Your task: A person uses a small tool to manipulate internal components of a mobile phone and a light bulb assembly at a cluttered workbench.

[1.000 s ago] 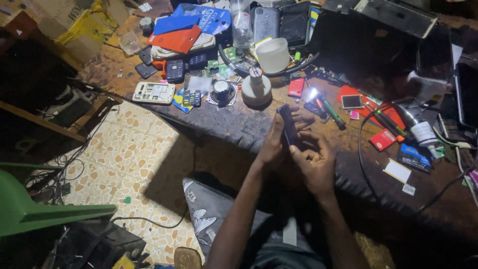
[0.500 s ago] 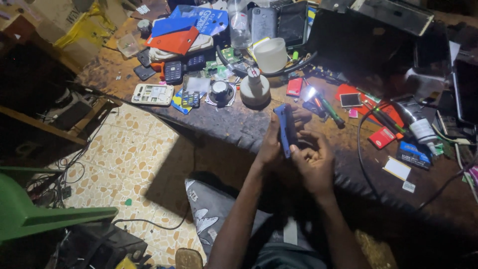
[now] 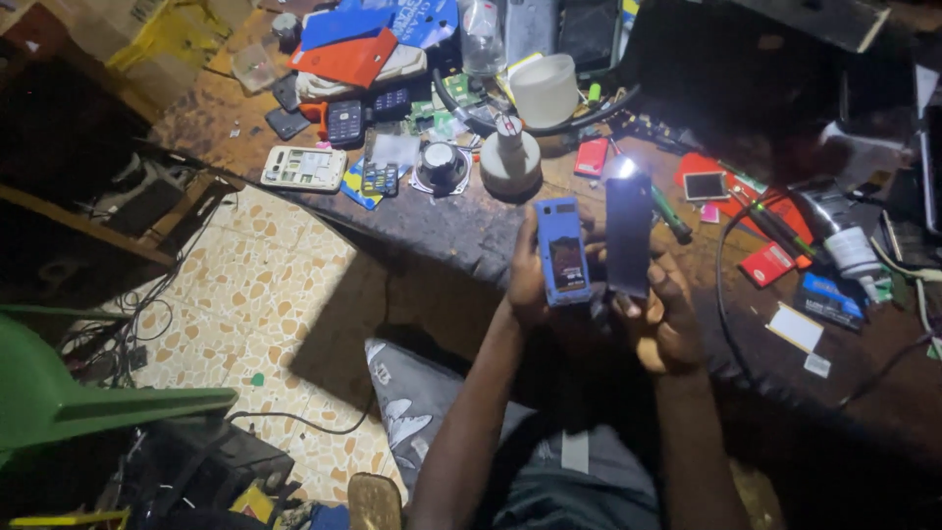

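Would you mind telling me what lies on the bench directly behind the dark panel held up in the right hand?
The dark panel in the right hand covers that stretch of workbench. Beside its edge a green-handled tool pokes out; whatever lies behind stays hidden.

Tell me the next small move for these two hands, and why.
Probably set the dark panel down on the workbench. The left hand holds the blue phone body upright with its opened side showing, and the right hand holds the panel apart beside it.

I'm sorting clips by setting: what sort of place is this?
Probably a small phone repair bench: the left hand holds a blue phone body, the right hand a dark panel, above a workbench littered with opened handsets.
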